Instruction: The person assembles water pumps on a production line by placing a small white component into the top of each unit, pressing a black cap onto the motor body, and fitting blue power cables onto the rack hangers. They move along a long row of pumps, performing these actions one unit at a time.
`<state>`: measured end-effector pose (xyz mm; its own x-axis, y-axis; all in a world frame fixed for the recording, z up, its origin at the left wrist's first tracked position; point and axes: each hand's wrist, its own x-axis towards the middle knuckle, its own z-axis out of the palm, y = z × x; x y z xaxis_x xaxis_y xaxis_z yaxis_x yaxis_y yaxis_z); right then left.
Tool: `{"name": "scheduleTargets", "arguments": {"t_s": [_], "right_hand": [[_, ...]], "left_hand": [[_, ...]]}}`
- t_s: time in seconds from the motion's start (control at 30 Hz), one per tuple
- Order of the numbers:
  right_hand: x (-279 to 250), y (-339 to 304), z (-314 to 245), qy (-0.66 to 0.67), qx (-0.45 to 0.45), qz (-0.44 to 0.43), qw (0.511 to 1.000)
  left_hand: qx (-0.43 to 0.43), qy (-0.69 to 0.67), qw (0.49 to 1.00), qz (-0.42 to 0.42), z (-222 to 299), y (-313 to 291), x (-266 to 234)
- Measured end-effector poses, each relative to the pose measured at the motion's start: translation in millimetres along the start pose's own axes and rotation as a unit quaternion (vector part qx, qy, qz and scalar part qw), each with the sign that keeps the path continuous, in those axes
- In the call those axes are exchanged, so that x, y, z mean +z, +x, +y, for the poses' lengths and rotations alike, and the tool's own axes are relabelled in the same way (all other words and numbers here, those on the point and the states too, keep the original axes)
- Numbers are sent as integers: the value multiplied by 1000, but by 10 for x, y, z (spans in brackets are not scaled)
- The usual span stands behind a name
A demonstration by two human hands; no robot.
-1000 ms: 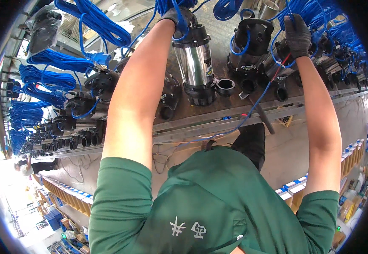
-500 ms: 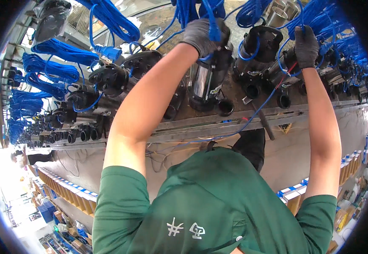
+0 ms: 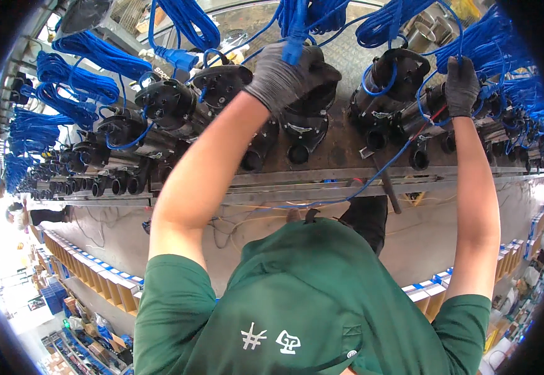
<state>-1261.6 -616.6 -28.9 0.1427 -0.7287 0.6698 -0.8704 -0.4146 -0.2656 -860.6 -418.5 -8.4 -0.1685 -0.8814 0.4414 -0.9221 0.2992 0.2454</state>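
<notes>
along the brown-topped workbench [image 3: 342, 150], a black pump [image 3: 312, 103] sits between other pumps [image 3: 381, 94], its outlet [image 3: 298, 154] toward the person; the left hand [image 3: 278, 78], dark-gloved, curls nearly closed over the pump's top, while the right hand [image 3: 462, 89] bends its fingers beside blue cable [image 3: 481, 40], what it holds impossible to tell.

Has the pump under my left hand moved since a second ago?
Yes, the pump has turned: its outlet, which pointed right, now faces the bench's front edge.
</notes>
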Motion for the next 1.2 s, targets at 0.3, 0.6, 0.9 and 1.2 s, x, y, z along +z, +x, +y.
{"name": "scheduleTargets", "arguments": {"t_s": [0.3, 0.6, 0.9, 1.2], "right_hand": [[45, -41, 42, 11, -53, 52, 997], [53, -91, 73, -32, -118, 95, 988], [-2, -71, -151, 49, 38, 25, 998], [98, -131, -45, 211, 44, 78, 973]], "left_hand": [[-50, 37, 990, 129, 106, -134, 166], [225, -85, 963, 124, 385, -725, 653], [121, -79, 964, -224, 164, -1493, 1893], [51, -123, 962, -238, 294, -1369, 1705]]}}
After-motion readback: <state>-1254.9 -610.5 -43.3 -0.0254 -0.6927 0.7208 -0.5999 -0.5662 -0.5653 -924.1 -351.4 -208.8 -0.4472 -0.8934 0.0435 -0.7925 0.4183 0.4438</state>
